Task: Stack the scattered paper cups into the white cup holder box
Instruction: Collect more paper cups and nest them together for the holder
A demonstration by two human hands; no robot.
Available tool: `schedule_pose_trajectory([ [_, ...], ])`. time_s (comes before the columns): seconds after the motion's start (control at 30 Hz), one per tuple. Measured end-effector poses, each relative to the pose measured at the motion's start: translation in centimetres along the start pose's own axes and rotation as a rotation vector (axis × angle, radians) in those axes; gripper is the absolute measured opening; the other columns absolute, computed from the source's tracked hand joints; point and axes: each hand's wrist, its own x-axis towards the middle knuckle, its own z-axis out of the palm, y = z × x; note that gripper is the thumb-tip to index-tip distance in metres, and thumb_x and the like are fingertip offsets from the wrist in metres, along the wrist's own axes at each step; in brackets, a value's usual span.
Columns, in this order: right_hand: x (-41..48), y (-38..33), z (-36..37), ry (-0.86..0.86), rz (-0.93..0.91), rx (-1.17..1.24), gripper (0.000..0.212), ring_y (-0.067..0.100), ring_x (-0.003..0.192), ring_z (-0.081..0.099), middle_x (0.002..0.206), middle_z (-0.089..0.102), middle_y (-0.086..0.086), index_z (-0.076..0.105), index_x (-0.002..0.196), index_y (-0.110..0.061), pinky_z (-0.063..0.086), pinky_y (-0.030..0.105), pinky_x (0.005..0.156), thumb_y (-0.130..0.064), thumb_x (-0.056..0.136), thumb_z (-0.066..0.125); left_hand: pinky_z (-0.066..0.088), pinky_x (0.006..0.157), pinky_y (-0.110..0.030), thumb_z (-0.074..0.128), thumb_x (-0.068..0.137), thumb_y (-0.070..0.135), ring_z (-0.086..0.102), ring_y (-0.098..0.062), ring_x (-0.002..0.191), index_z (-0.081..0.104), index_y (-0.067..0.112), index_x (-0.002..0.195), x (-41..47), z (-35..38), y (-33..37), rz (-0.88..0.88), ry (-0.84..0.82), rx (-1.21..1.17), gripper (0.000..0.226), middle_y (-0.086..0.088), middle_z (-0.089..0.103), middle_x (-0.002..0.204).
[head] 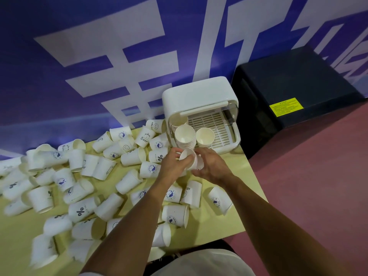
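Cups (189,158) | both hands grasping them, left hand (172,165), right hand (212,166) | just before white box (199,92)

Your left hand (175,166) and right hand (211,166) hide much of the white paper cups (189,157) held between them, so their number is unclear. Printed paper cups (42,253) at the frame's lower left blur and run off the edge. The print on the yellow rectangular label (286,106), upper right, is unreadably small.

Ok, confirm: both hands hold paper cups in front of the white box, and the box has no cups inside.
Not quite: the head view shows the white box holding a stack of cups and another cup beside it. The left hand and right hand do hold paper cups in front.
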Motion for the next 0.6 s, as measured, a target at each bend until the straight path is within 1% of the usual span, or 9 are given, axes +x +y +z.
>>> schedule_pose_trajectory([
  [0.03,-0.3,0.0,0.0,0.013,0.016,0.006,0.076,0.025,0.111,0.057,0.124,0.063,0.003,0.054,0.135,-0.017,0.048,0.039,0.095,-0.038,0.068,0.083,0.046,0.069,-0.02,0.073,0.086,0.045,0.058,-0.001,0.088,0.059,0.023,0.111,0.1,-0.1,-0.1,0.001,-0.004,-0.011,0.036,0.012,0.061,0.099],
  [0.1,-1.0,0.1,-0.1,0.062,0.078,0.04,0.071,0.02,0.107,0.058,0.121,0.064,-0.001,0.056,0.132,-0.021,0.048,0.038,0.091,-0.04,0.068,0.082,0.054,0.084,-0.033,0.068,0.087,0.05,0.063,-0.011,0.094,0.06,0.024,0.107,0.5,-0.1,-0.4,-0.012,0.012,-0.051,0.033,0.003,0.065,0.106],
  [0.17,-1.6,0.2,-0.6,0.143,0.175,0.145,0.069,0.014,0.105,0.057,0.118,0.063,-0.005,0.055,0.13,-0.023,0.049,0.033,0.088,-0.041,0.069,0.081,0.053,0.092,-0.042,0.064,0.088,0.05,0.065,-0.016,0.099,0.06,0.025,0.105,0.7,-0.2,-0.7,-0.033,0.057,-0.107,0.031,0.002,0.067,0.108],
  [0.2,-1.8,0.3,-1.0,0.182,0.22,0.202,0.068,0.012,0.104,0.056,0.118,0.061,-0.006,0.055,0.129,-0.022,0.049,0.03,0.086,-0.041,0.07,0.082,0.053,0.093,-0.043,0.063,0.089,0.048,0.065,-0.018,0.1,0.059,0.024,0.106,0.8,-0.4,-0.7,-0.05,0.083,-0.132,0.03,0.002,0.067,0.108],
  [0.3,-1.9,0.4,-2.4,0.275,0.307,0.31,0.071,0.009,0.102,0.056,0.117,0.058,-0.008,0.05,0.131,-0.021,0.049,0.024,0.08,-0.04,0.071,0.082,0.046,0.088,-0.031,0.061,0.094,0.036,0.06,-0.016,0.099,0.057,0.015,0.115,0.9,-0.5,-0.9,-0.075,0.112,-0.074,0.03,0.003,0.065,0.111],
  [0.4,-0.9,0.5,-3.5,0.363,0.338,0.332,0.071,0.01,0.104,0.058,0.118,0.059,-0.007,0.05,0.129,-0.026,0.056,0.035,0.084,-0.048,0.068,0.078,0.038,0.085,-0.025,0.062,0.095,0.032,0.055,-0.014,0.099,0.056,0.012,0.121,1.2,-0.3,-1.3,-0.078,0.108,-0.029,0.033,0.001,0.061,0.111],
  [0.47,0.0,0.5,-4.0,0.391,0.34,0.329,0.066,0.01,0.103,0.058,0.117,0.059,-0.008,0.052,0.125,-0.029,0.057,0.04,0.085,-0.049,0.067,0.077,0.038,0.084,-0.025,0.062,0.095,0.031,0.055,-0.014,0.098,0.056,0.011,0.121,1.4,-0.2,-1.4,-0.082,0.109,-0.017,0.033,0.0,0.062,0.112],
  [0.53,1.0,0.3,-4.3,0.404,0.328,0.333,0.064,0.011,0.104,0.058,0.118,0.058,-0.007,0.052,0.125,-0.029,0.056,0.039,0.086,-0.045,0.069,0.078,0.039,0.081,-0.024,0.062,0.095,0.029,0.056,-0.013,0.095,0.056,0.011,0.121,1.7,-0.2,-1.5,-0.088,0.108,-0.004,0.032,-0.001,0.062,0.111],
  [0.6,1.9,0.3,-4.5,0.398,0.31,0.327,0.063,0.011,0.105,0.057,0.118,0.058,-0.007,0.051,0.126,-0.028,0.055,0.037,0.087,-0.04,0.071,0.08,0.043,0.069,-0.016,0.062,0.095,0.024,0.056,-0.009,0.086,0.055,0.01,0.121,2.2,-0.3,-1.6,-0.087,0.105,0.004,0.03,-0.001,0.06,0.11],
])
